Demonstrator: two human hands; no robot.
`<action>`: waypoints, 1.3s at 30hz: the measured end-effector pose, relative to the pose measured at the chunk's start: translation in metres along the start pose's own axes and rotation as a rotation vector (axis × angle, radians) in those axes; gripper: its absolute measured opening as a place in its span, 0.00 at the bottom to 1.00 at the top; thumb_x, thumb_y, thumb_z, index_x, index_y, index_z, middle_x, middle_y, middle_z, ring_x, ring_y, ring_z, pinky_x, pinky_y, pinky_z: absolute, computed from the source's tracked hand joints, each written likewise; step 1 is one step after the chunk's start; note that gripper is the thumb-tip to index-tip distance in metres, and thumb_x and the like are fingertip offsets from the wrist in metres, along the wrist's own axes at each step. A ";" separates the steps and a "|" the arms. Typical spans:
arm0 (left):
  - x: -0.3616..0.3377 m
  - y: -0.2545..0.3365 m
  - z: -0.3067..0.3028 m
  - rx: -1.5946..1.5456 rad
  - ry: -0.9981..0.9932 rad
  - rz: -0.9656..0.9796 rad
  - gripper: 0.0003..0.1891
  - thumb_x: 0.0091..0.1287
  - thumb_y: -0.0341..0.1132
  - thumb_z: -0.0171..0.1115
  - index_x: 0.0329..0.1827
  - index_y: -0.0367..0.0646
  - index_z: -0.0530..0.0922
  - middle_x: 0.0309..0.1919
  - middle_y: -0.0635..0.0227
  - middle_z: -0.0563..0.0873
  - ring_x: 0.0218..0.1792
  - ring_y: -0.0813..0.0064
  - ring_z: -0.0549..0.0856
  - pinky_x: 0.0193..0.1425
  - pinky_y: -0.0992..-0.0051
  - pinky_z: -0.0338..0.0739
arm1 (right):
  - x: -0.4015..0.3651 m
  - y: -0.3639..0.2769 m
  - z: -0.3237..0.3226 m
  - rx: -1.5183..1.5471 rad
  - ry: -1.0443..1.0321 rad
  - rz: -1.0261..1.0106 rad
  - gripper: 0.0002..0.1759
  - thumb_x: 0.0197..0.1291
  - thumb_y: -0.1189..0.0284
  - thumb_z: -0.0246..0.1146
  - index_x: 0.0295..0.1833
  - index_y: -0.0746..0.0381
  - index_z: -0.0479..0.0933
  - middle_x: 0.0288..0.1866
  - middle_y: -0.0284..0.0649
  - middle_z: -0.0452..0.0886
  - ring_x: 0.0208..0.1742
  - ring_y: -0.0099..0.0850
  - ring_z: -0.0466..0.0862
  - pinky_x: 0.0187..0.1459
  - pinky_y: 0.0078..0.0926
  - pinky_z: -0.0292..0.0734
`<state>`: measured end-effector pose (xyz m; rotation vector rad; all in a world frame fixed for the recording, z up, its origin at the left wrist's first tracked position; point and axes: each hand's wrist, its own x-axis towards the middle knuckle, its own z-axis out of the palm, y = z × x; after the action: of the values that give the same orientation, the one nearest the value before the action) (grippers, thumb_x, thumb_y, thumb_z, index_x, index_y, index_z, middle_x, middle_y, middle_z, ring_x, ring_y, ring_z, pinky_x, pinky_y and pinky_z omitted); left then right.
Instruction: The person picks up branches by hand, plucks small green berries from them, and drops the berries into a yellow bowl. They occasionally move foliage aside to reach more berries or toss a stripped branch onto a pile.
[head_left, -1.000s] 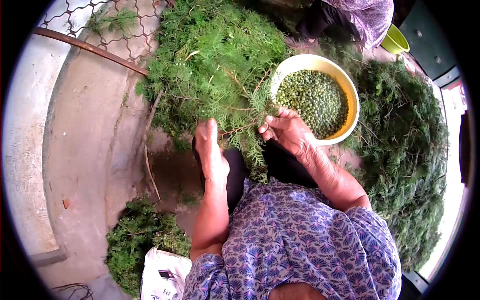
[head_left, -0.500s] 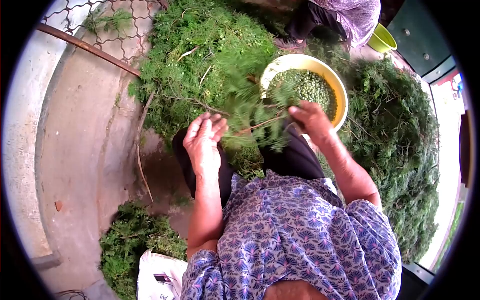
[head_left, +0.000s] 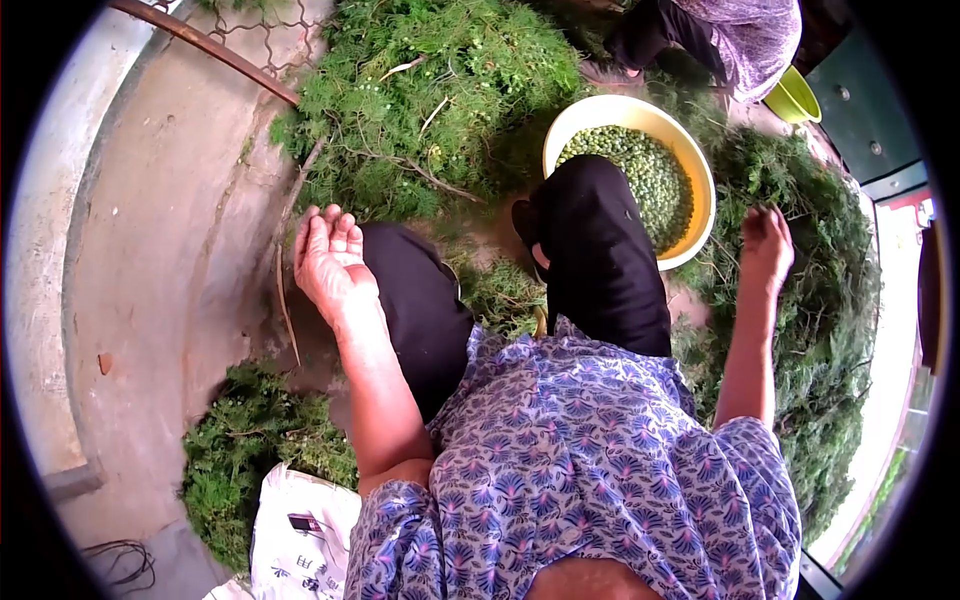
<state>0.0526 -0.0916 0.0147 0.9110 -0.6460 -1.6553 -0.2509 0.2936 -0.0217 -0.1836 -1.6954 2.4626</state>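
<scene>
My left hand [head_left: 332, 262] is raised palm up beside my left knee, its fingers slightly curled and nothing in it. Out to the right, my right hand [head_left: 767, 245] is over the edge of the right-hand pile of green branches [head_left: 820, 310]; its fingers are bent, and whether they hold anything cannot be made out. Between the hands, beyond my right knee, stands a yellow basin [head_left: 705, 190] with many small green berries [head_left: 650, 175] in it. A heap of leafy branches [head_left: 400, 120] lies ahead of my knees.
Another person [head_left: 745, 40] sits at the top right near a lime-green tub [head_left: 793, 97]. At the lower left are a smaller branch pile [head_left: 235, 450] and a white sack [head_left: 275, 540] with a small dark device [head_left: 304, 523]. A rusty bar [head_left: 215, 50] crosses the upper left.
The leafy sprig that was between my hands is gone from there. My left hand has moved left, and my right hand has moved right, away from the basin. The view has shifted slightly.
</scene>
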 end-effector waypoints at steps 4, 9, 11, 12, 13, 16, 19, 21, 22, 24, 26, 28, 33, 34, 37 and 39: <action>0.014 0.019 0.008 0.018 0.008 0.055 0.08 0.66 0.34 0.54 0.45 0.42 0.75 0.34 0.69 0.83 0.29 0.79 0.78 0.33 0.80 0.73 | -0.065 0.018 0.120 -0.148 -0.313 0.000 0.14 0.60 0.76 0.56 0.50 0.71 0.73 0.37 0.42 0.78 0.32 0.28 0.79 0.35 0.23 0.78; 0.052 0.022 0.018 0.012 -0.012 0.045 0.08 0.67 0.35 0.53 0.45 0.42 0.75 0.32 0.68 0.83 0.27 0.79 0.78 0.30 0.79 0.71 | -0.118 0.079 0.233 -0.023 -0.573 0.325 0.11 0.59 0.78 0.56 0.48 0.69 0.74 0.33 0.38 0.78 0.29 0.25 0.77 0.29 0.20 0.73; 0.079 0.013 0.024 -0.017 -0.055 -0.028 0.08 0.68 0.36 0.52 0.44 0.44 0.74 0.31 0.69 0.82 0.26 0.79 0.77 0.30 0.79 0.71 | -0.125 0.139 0.258 -0.127 -0.662 0.401 0.11 0.60 0.78 0.54 0.48 0.67 0.74 0.32 0.37 0.78 0.28 0.25 0.77 0.28 0.20 0.74; 0.095 0.005 0.025 -0.051 -0.076 -0.062 0.08 0.68 0.37 0.52 0.43 0.44 0.74 0.30 0.70 0.82 0.26 0.79 0.77 0.29 0.79 0.71 | -0.131 0.161 0.268 -0.248 -0.702 0.432 0.10 0.60 0.77 0.55 0.47 0.66 0.73 0.31 0.37 0.78 0.27 0.24 0.77 0.27 0.19 0.74; 0.111 -0.001 0.025 -0.086 -0.096 -0.118 0.07 0.68 0.37 0.52 0.42 0.45 0.74 0.29 0.70 0.81 0.25 0.79 0.76 0.29 0.79 0.71 | -0.134 0.189 0.274 -0.366 -0.740 0.475 0.11 0.59 0.77 0.55 0.47 0.67 0.73 0.30 0.36 0.78 0.26 0.24 0.77 0.25 0.19 0.73; 0.142 -0.011 0.022 -0.145 -0.021 -0.203 0.09 0.69 0.38 0.50 0.36 0.43 0.75 0.29 0.74 0.81 0.24 0.82 0.74 0.28 0.81 0.69 | -0.139 0.283 0.268 -0.704 -0.900 0.443 0.11 0.54 0.77 0.57 0.43 0.70 0.76 0.26 0.39 0.78 0.21 0.23 0.77 0.22 0.20 0.73; 0.171 -0.016 -0.010 -0.224 0.048 -0.261 0.11 0.69 0.39 0.49 0.34 0.41 0.75 0.23 0.75 0.78 0.22 0.84 0.73 0.26 0.83 0.68 | -0.148 0.339 0.269 -0.828 -0.908 0.444 0.10 0.50 0.73 0.59 0.37 0.66 0.80 0.23 0.46 0.80 0.26 0.34 0.81 0.30 0.32 0.75; 0.168 0.000 -0.008 -0.267 -0.018 -0.272 0.10 0.70 0.37 0.49 0.39 0.40 0.74 0.27 0.73 0.79 0.22 0.84 0.73 0.27 0.82 0.68 | -0.150 0.370 0.275 -1.096 -1.053 0.444 0.17 0.52 0.70 0.60 0.48 0.65 0.77 0.40 0.51 0.80 0.42 0.41 0.81 0.43 0.37 0.75; 0.159 0.009 0.003 -0.222 -0.048 -0.190 0.09 0.70 0.36 0.48 0.41 0.40 0.73 0.28 0.73 0.79 0.22 0.84 0.73 0.27 0.82 0.68 | -0.153 0.384 0.280 -1.097 -1.064 0.451 0.17 0.52 0.70 0.60 0.48 0.65 0.77 0.40 0.51 0.80 0.42 0.41 0.81 0.43 0.37 0.75; 0.160 0.016 0.003 -0.203 -0.024 -0.163 0.09 0.70 0.36 0.48 0.43 0.40 0.73 0.28 0.72 0.79 0.22 0.83 0.73 0.28 0.82 0.68 | -0.155 0.408 0.284 -1.221 -1.122 0.413 0.29 0.53 0.66 0.61 0.61 0.64 0.67 0.57 0.54 0.71 0.57 0.46 0.72 0.54 0.39 0.71; 0.161 0.020 0.003 -0.182 -0.003 -0.127 0.09 0.70 0.35 0.48 0.45 0.39 0.72 0.29 0.72 0.79 0.23 0.83 0.73 0.28 0.82 0.68 | -0.155 0.426 0.294 -1.301 -1.239 0.419 0.38 0.54 0.64 0.62 0.67 0.65 0.56 0.64 0.53 0.65 0.62 0.48 0.67 0.58 0.39 0.68; 0.159 0.021 0.005 -0.186 0.009 -0.184 0.10 0.70 0.34 0.48 0.47 0.39 0.72 0.30 0.72 0.79 0.23 0.83 0.74 0.28 0.82 0.67 | -0.159 0.441 0.301 -1.328 -1.206 0.335 0.40 0.54 0.64 0.61 0.69 0.65 0.53 0.65 0.53 0.62 0.64 0.48 0.65 0.61 0.39 0.65; 0.168 0.024 0.005 -0.150 0.004 -0.150 0.10 0.71 0.34 0.47 0.49 0.39 0.71 0.29 0.72 0.78 0.23 0.83 0.73 0.28 0.82 0.68 | -0.170 0.478 0.317 -1.285 -1.233 0.259 0.41 0.50 0.60 0.64 0.66 0.67 0.57 0.60 0.54 0.68 0.61 0.45 0.70 0.57 0.38 0.67; 0.169 0.024 0.005 -0.160 0.011 -0.156 0.10 0.71 0.34 0.47 0.49 0.39 0.71 0.30 0.72 0.78 0.23 0.83 0.73 0.28 0.82 0.68 | -0.172 0.475 0.320 -1.259 -1.228 0.280 0.36 0.49 0.59 0.65 0.60 0.68 0.64 0.51 0.51 0.74 0.51 0.42 0.74 0.50 0.36 0.70; 0.170 0.025 0.003 -0.171 0.036 -0.151 0.10 0.69 0.35 0.49 0.48 0.40 0.72 0.29 0.73 0.78 0.23 0.84 0.72 0.28 0.83 0.67 | -0.180 0.433 0.334 -1.101 -1.216 0.455 0.27 0.48 0.58 0.67 0.46 0.69 0.75 0.32 0.43 0.78 0.34 0.33 0.75 0.37 0.32 0.71; 0.172 0.023 0.003 -0.183 0.042 -0.138 0.10 0.68 0.35 0.52 0.48 0.41 0.73 0.29 0.73 0.78 0.23 0.84 0.72 0.27 0.83 0.66 | -0.189 0.405 0.339 -0.771 -1.107 0.636 0.19 0.47 0.60 0.68 0.28 0.68 0.78 0.16 0.35 0.71 0.20 0.23 0.66 0.25 0.29 0.65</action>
<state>0.0425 -0.2639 -0.0068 0.8697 -0.4028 -1.7807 -0.1477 -0.1953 -0.2763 0.8546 -3.4448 2.1786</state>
